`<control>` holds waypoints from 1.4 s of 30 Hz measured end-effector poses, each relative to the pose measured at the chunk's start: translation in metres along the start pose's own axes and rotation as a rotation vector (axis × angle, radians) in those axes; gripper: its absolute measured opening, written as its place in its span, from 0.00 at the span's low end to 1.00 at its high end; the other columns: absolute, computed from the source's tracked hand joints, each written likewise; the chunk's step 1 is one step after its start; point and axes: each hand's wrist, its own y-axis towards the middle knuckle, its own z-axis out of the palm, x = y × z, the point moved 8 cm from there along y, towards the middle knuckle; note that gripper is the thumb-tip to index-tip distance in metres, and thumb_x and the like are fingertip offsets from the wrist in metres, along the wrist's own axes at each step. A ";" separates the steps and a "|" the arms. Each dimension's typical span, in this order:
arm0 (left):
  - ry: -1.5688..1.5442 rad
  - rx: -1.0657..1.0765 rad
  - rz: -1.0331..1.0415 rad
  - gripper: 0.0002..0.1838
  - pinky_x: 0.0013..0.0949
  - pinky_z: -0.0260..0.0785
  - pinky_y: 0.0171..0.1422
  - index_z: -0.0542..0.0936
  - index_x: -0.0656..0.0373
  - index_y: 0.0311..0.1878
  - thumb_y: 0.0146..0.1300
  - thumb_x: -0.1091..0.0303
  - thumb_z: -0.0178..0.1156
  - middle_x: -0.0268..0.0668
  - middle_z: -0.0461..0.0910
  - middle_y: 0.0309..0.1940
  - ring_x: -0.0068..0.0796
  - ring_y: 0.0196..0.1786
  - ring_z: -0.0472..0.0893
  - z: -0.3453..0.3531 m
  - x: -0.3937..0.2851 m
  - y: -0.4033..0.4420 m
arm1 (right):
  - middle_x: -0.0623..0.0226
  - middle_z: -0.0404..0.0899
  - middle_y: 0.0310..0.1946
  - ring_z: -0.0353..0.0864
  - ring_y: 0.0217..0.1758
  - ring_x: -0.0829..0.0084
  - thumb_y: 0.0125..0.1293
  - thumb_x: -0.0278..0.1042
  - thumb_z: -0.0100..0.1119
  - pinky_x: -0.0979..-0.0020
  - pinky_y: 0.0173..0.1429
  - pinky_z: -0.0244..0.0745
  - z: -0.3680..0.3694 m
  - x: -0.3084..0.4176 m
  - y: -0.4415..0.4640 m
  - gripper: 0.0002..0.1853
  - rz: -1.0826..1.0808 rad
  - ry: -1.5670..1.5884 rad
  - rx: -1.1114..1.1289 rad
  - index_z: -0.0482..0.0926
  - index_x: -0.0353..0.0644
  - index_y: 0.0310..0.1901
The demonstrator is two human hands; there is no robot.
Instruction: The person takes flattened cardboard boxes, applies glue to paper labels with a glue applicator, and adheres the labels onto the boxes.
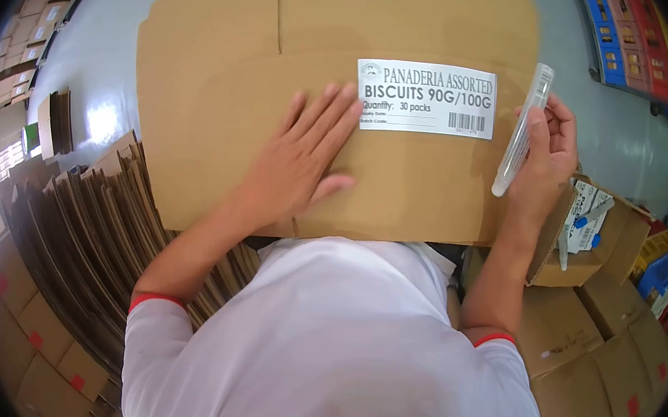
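Had a flattened brown carton [222, 117] at twelve o'clock, with the near edge close against a white shirt [340, 314]. Judged broad yet light, stiff across the face, likely to bend along the slit [278, 18] near eleven o'clock; best taken by opposite side edges, away from the corners. Bore a printed white label [431, 81] at one o'clock: thin, smooth, apt to wrinkle, better handled by the borders. Rested the left hand [299, 153] palm down over the cardboard at eleven o'clock, with fingers straight and slightly parted, gripping nothing, and tips around the label's nine o'clock edge. Held a clear plastic tube [512, 160] in the right hand [548, 161] between two and three o'clock, gripped between thumb and curled fingers; probably light and slick, safest pinched around the middle. Showed upright cardboard sheets [91, 225] between eight and nine o'clock, an open box [626, 245] at three, red-marked cartons [605, 395] at four, coloured crates [636, 36] at two.
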 end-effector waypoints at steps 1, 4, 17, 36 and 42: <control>0.006 -0.031 -0.008 0.45 0.55 0.40 0.88 0.59 0.65 0.82 0.75 0.41 0.53 0.48 0.52 0.85 0.50 0.86 0.51 -0.004 0.001 0.017 | 0.70 0.81 0.35 0.79 0.36 0.83 0.76 0.30 0.61 0.79 0.39 0.74 -0.008 -0.003 0.001 0.15 -0.004 0.075 -0.084 0.77 0.33 0.59; 0.089 -0.107 0.077 0.46 0.51 0.41 0.89 0.56 0.67 0.82 0.75 0.39 0.52 0.50 0.53 0.84 0.48 0.86 0.52 -0.002 -0.010 0.077 | 0.70 0.80 0.34 0.78 0.34 0.82 0.77 0.32 0.61 0.80 0.38 0.73 -0.021 -0.033 0.000 0.17 0.017 0.179 -0.171 0.74 0.33 0.61; -0.068 0.000 0.450 0.44 0.46 0.41 0.90 0.57 0.65 0.82 0.77 0.40 0.49 0.47 0.55 0.84 0.40 0.87 0.51 0.042 -0.118 0.085 | 0.71 0.74 0.27 0.74 0.24 0.79 0.77 0.37 0.59 0.77 0.25 0.69 -0.035 -0.021 -0.002 0.21 0.080 0.406 -0.155 0.72 0.35 0.65; -0.397 -0.601 -1.125 0.32 0.38 0.75 0.63 0.76 0.64 0.71 0.74 0.49 0.61 0.49 0.80 0.58 0.35 0.56 0.83 -0.082 0.217 -0.215 | 0.66 0.85 0.45 0.71 0.32 0.86 0.78 0.36 0.59 0.80 0.39 0.66 -0.020 -0.016 -0.019 0.18 -0.014 -0.160 -0.006 0.83 0.31 0.60; -1.987 -0.736 -0.094 0.46 0.41 0.72 0.74 0.66 0.68 0.77 0.69 0.40 0.65 0.52 0.76 0.69 0.39 0.69 0.78 -0.115 0.148 -0.209 | 0.70 0.77 0.30 0.70 0.28 0.83 0.79 0.37 0.58 0.79 0.36 0.67 -0.041 -0.026 -0.002 0.21 0.069 0.195 -0.159 0.81 0.24 0.58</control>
